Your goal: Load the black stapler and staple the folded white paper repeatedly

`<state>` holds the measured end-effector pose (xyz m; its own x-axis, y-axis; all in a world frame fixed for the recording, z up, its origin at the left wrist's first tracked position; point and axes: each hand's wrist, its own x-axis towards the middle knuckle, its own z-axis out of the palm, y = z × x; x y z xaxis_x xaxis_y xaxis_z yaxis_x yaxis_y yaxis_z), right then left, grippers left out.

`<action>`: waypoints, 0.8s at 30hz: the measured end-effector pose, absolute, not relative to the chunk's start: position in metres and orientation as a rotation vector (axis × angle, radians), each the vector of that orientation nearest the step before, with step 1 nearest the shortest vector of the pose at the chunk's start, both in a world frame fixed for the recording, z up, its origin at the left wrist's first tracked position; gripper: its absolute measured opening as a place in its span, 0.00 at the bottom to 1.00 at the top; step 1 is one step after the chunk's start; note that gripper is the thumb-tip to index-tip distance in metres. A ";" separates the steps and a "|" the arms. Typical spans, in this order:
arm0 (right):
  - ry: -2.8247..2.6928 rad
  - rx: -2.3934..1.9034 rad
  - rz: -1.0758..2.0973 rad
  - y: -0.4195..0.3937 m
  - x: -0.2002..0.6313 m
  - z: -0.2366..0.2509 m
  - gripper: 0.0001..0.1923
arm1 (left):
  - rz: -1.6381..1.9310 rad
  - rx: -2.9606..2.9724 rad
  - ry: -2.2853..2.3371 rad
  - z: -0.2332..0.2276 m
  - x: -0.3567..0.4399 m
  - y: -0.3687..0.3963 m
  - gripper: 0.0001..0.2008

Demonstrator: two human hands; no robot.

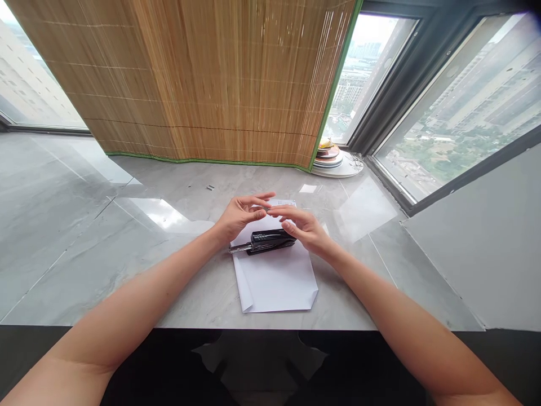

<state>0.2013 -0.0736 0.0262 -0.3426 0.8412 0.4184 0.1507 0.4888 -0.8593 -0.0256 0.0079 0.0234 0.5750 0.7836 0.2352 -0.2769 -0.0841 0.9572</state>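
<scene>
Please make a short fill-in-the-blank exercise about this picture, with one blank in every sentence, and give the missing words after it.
1. The black stapler lies on sheets of white ____.
2. The left hand and the right hand meet at the ____ above the stapler.
3. The bamboo blind has a ____ edge.
4. The stack of plates stands in the corner beside the ____.

Missing words: paper; fingertips; green; window

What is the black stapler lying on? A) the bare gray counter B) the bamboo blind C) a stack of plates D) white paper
D: the black stapler lies on the white paper, just below both hands, which meet fingertip to fingertip above it.
</scene>
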 end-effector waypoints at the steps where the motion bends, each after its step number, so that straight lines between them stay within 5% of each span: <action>1: -1.784 -0.846 0.931 -0.074 0.201 0.027 0.18 | 0.935 1.392 0.475 0.024 -0.025 0.007 0.17; 6: -1.709 -1.019 0.859 -0.066 0.216 0.027 0.20 | 1.031 1.589 0.628 0.027 -0.037 0.023 0.26; 10: -1.629 -1.449 0.445 -0.042 0.267 0.017 0.20 | 1.199 2.005 1.278 0.024 -0.080 0.064 0.12; 13: -1.593 -1.820 0.239 -0.027 0.304 0.004 0.24 | 1.111 2.132 1.589 0.012 -0.112 0.093 0.13; 18: -1.776 -2.001 0.231 -0.018 0.316 -0.013 0.27 | 0.817 2.179 1.642 -0.001 -0.130 0.106 0.10; 24: -1.867 -2.053 0.185 -0.015 0.306 -0.021 0.30 | 0.883 2.165 1.742 0.006 -0.126 0.102 0.05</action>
<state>0.3058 -0.0151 -0.0210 0.1188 0.9827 0.1421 0.9359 -0.0631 -0.3467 -0.1263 0.1025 0.0060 0.1140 0.9439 0.3101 0.8080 -0.2697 0.5239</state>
